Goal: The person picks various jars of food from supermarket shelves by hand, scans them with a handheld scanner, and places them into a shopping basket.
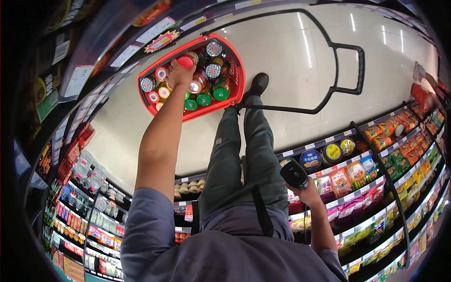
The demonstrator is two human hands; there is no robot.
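Note:
My left hand (179, 75) reaches down into a red shopping basket (198, 111) on the floor, its fingers closed around a jar with a red lid (185, 62). Packed about it are several other jars. Some have checked lids, like one jar (213, 71) near the middle, and others have green lids, like the jar (221, 93) by the near side. Out to the right, my right hand (307, 191) is wrapped around the grip of a black handheld barcode scanner (294, 174), held well apart from the basket.
A long black pull handle (334, 70) extends from the basket over the pale tiled floor (300, 56). Shelves with price tags (157, 29) run close along the left. Behind me stand shelves of packaged food (342, 181). My shoe (259, 84) is beside the basket.

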